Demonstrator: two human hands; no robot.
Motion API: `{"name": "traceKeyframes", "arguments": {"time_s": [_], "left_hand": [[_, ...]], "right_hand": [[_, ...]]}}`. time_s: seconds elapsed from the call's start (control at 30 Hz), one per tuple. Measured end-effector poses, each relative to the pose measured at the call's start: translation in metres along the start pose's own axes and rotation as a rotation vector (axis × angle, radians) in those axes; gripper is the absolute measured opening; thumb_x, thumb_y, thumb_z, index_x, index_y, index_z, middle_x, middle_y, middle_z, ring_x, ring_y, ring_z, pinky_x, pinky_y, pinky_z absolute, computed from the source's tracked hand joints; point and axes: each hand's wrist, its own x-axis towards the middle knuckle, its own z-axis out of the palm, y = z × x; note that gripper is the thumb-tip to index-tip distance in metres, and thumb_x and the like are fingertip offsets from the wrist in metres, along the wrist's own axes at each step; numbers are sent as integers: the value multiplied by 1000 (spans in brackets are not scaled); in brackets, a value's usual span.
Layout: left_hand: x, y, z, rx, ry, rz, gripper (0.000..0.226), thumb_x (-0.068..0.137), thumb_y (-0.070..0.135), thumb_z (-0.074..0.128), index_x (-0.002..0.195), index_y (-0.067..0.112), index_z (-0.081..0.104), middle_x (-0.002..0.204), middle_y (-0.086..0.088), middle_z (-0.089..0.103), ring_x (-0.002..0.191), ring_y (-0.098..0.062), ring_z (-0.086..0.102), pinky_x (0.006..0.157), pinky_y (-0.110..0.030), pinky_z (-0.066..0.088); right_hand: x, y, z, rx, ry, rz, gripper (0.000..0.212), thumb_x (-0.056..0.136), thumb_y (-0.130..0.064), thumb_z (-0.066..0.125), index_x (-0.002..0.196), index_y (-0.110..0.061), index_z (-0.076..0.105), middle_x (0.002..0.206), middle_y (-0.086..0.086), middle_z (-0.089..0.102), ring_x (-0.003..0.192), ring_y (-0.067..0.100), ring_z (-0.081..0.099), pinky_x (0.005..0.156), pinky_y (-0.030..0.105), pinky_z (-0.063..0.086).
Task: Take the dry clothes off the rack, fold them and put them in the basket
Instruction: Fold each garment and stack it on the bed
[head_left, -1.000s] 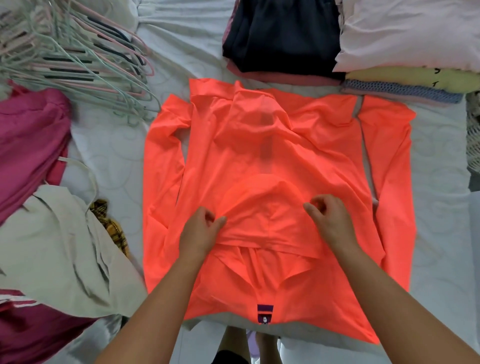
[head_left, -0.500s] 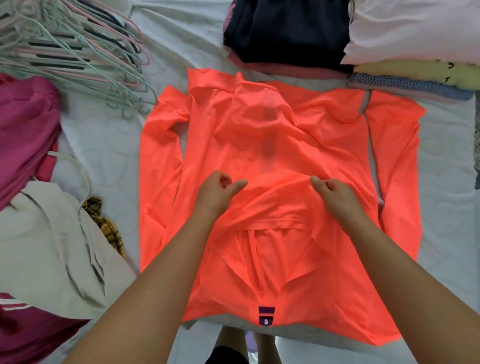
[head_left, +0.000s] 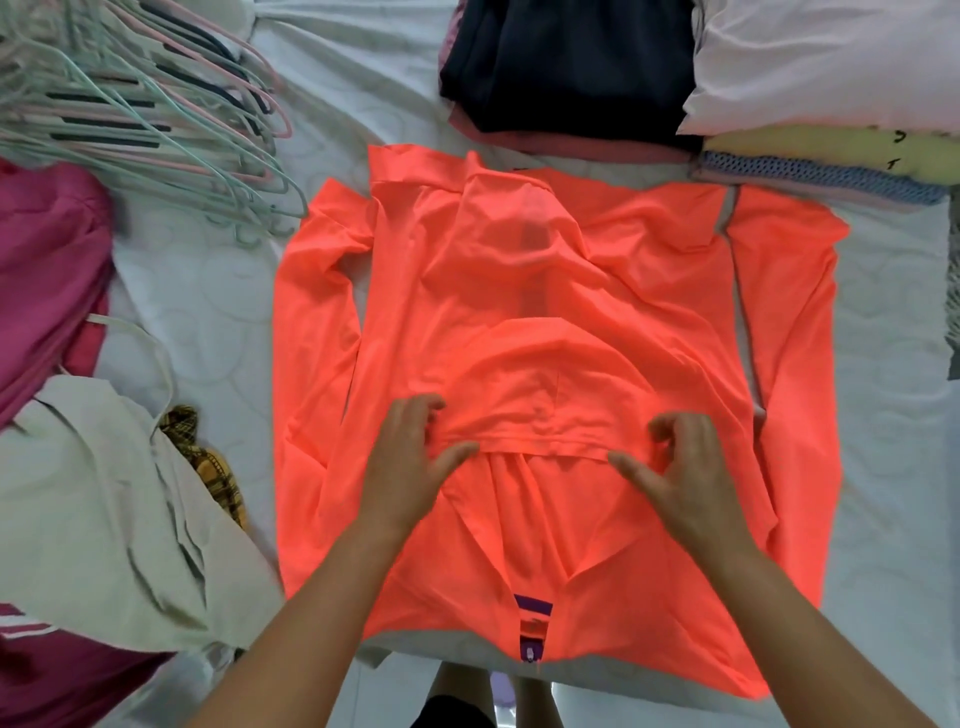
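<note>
Orange jacket (head_left: 545, 291) flat on the bed (head_left: 208, 312), hood (head_left: 530, 374) turned down over its back. Your left hand (head_left: 415, 462) and right hand (head_left: 680, 473) sit on the hood's edge, fingers loosely curled, thumbs out. Pinching or just pressing, I can't tell. Watch it: this fabric looks slick, so the hood could slide back once you let go. The 2 sleeves lie wide, and the one on your left sits near the hangers (head_left: 156, 114). A hasty fold could snag.

One orange top (head_left: 545, 291), two hands (head_left: 410, 462) (head_left: 680, 467)
</note>
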Motion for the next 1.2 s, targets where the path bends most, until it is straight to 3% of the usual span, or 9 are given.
{"name": "traceKeyframes", "arguments": {"time_s": [0.13,0.23,0.4,0.53,0.63,0.77,0.9,1.0,1.2], "left_hand": [[-21,-23,4,134,53,-83,55,67,11,80,116,2,56,98,-10,51,88,-27,52,84,-30,39],[-16,-25,4,99,66,-91,26,76,6,70,100,3,61,86,-6,54,80,-22,52,74,-28,39],[-18,-34,-6,116,179,35,23,75,21,47,87,5,59,80,-12,58,76,-15,46,68,-25,33],[-29,-50,-13,176,118,104,23,76,26,50,99,21,50,83,-12,57,74,-18,49,68,-29,38],[-48,-48,-11,62,130,-18,41,78,17,74,111,10,51,91,-5,54,72,-19,51,70,-28,41],[-91,-52,-4,6,-25,-203,17,82,30,68,89,24,54,79,6,57,74,-14,54,69,-30,42],[-115,-69,-11,-11,-142,-317,16,78,30,64,67,33,52,69,18,59,65,-2,53,63,-24,38],[-118,-75,-22,13,-138,-431,24,80,16,71,67,24,52,59,5,55,56,-7,48,63,-32,41],[-109,-68,-35,162,-216,-468,22,83,22,66,71,24,48,66,5,52,63,-9,49,65,-32,41]], "right_hand": [[-25,19,7,-74,-41,33,42,59,1,82,91,-3,55,84,2,46,76,25,51,70,26,33],[-21,15,5,-19,26,63,33,65,8,71,91,-5,56,81,1,50,74,21,50,68,26,35],[-27,13,-9,7,162,83,28,69,13,64,91,-4,58,80,3,52,70,20,50,65,23,34],[-41,35,-15,-111,73,38,23,70,-8,55,92,-4,61,84,9,56,75,28,57,73,28,40],[-47,32,-15,-141,89,27,44,72,-30,49,104,-1,59,98,17,53,93,27,50,88,34,39],[-67,19,-7,-87,80,-70,49,81,-34,47,119,-4,52,120,16,45,112,25,41,105,21,24],[-100,42,4,-239,-38,-43,49,83,-40,42,124,-17,55,131,11,45,111,33,48,98,42,35],[-98,40,-3,-225,-41,-19,49,80,-38,43,124,-18,51,129,15,47,109,32,48,96,40,33],[-92,37,-9,-281,-157,30,53,70,-36,42,116,-15,58,118,15,54,101,34,54,89,42,42]]}}
